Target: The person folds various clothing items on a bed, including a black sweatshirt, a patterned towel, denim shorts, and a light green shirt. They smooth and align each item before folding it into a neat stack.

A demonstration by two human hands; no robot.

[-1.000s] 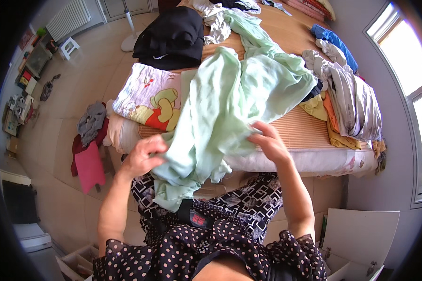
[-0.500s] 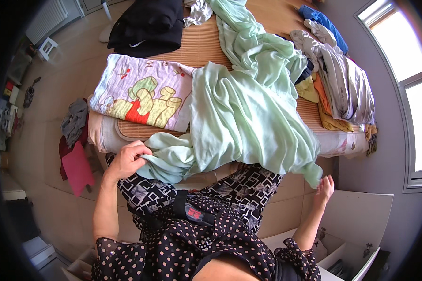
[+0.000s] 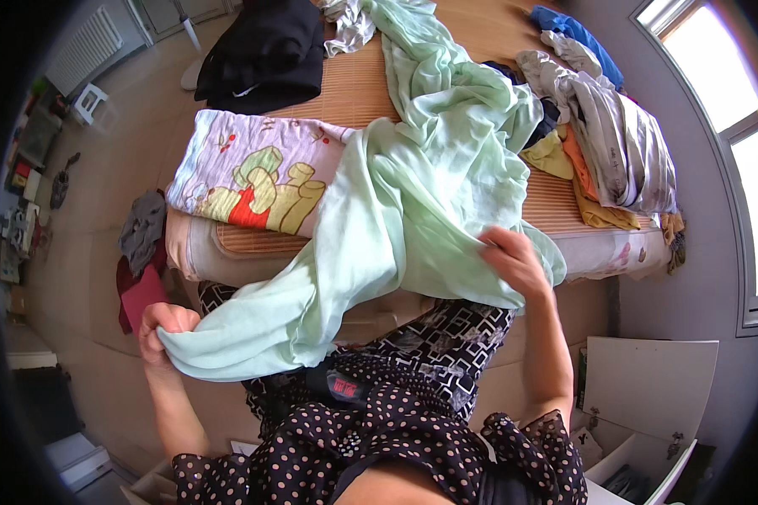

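A long, thin mint-green cloth [image 3: 379,227] runs from the far side of the bed, over its near edge and down across my lap. My left hand [image 3: 165,330] is closed on its lower left corner and holds it out past my knee. On the right my right hand [image 3: 514,259] is bent over the cloth, its fingers closed on a fold; slight motion blur softens the fingertips. Partly under the green cloth lies a folded lilac towel [image 3: 253,172] printed with a yellow cartoon bear in red.
Black folded clothing [image 3: 261,55] lies at the far left of the bamboo mat [image 3: 358,84]. A pile of grey garments [image 3: 619,139] stands on the right by the window. Grey and red clothes [image 3: 143,227] hang low at the left. A white cabinet door [image 3: 648,383] stands open at lower right.
My left hand has moved left and down, drawing the cloth's corner out across my lap. My right hand has risen leftward from the lower right corner onto the cloth.
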